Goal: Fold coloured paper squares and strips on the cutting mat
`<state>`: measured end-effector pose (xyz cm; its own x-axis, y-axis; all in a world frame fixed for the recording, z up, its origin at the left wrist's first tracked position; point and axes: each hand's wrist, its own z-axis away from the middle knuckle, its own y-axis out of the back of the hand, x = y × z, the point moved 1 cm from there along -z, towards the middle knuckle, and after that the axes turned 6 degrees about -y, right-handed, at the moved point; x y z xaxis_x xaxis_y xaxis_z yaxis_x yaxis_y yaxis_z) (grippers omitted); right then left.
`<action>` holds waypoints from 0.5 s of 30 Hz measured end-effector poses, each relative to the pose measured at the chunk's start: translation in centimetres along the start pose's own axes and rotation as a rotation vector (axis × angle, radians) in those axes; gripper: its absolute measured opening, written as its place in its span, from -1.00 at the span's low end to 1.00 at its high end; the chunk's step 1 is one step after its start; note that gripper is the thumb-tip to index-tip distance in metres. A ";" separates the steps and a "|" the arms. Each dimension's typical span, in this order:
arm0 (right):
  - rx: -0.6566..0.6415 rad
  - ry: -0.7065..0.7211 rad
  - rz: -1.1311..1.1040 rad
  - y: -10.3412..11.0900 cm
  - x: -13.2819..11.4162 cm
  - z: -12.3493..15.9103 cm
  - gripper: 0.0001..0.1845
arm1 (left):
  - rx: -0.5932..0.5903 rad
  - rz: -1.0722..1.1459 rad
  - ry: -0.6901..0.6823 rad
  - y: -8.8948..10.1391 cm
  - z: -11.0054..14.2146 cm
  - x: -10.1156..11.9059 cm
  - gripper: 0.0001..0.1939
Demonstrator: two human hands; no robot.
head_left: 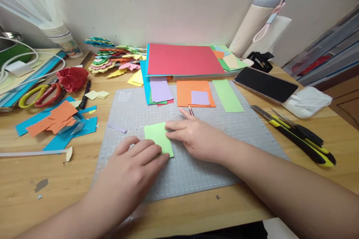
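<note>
A small light green paper piece [157, 134] lies near the middle of the grey cutting mat [215, 171]. My left hand [137, 168] grips its lower edge, fingers curled over it and thumb at the lower right corner. At the upper right edge, the fingertips of my right hand [193, 136] hold the same paper. A dark red pencil [191, 110] shows its end just behind my right hand; whether the hand holds it I cannot tell. Beyond lie an orange paper stack [183, 93] with a purple square [200, 98] on it, and a green strip [228, 95].
At right lie a yellow-black utility knife [294, 138], a phone [266, 84] and a white case [310, 99]. Orange scraps [54, 119], blue scraps and scissors [45, 93] are on the left. A red sheet stack [182, 59] and a bottle [255, 22] stand along the wall.
</note>
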<state>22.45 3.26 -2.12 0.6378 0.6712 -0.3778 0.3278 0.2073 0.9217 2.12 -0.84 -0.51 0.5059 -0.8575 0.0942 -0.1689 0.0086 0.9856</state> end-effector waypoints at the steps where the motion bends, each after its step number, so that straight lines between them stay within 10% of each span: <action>1: 0.002 -0.002 0.003 0.0 0.0 0.0 -0.58 | -0.011 -0.021 -0.012 0.1 0.1 0.2 -0.68; 15: 0.003 0.008 0.024 -0.2 0.1 0.0 -0.59 | -0.014 -0.074 -0.040 0.1 0.3 1.1 -0.56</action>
<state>22.46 3.24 -2.35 0.6399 0.6817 -0.3548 0.3146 0.1888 0.9303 2.41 -1.97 -0.37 0.4821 -0.8760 0.0153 -0.1206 -0.0491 0.9915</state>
